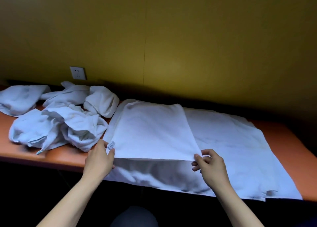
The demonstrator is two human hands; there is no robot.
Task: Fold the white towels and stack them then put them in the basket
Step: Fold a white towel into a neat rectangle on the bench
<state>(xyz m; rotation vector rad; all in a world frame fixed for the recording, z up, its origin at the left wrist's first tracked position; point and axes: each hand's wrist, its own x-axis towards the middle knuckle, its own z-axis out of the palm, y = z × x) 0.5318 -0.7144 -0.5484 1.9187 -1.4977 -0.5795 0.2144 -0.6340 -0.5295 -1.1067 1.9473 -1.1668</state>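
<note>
Hands (99, 158) (209, 163) pinching folded towel (151, 130) corners, underside shadowed

Massage room: padded orange table (291, 141), towel pile (56, 122).

Spread towel (231, 141) lies on surface (291, 137), right of crumpled towel pile (65, 120); wall socket (78, 73) behind pile; towel's left part folded over itself.
</note>
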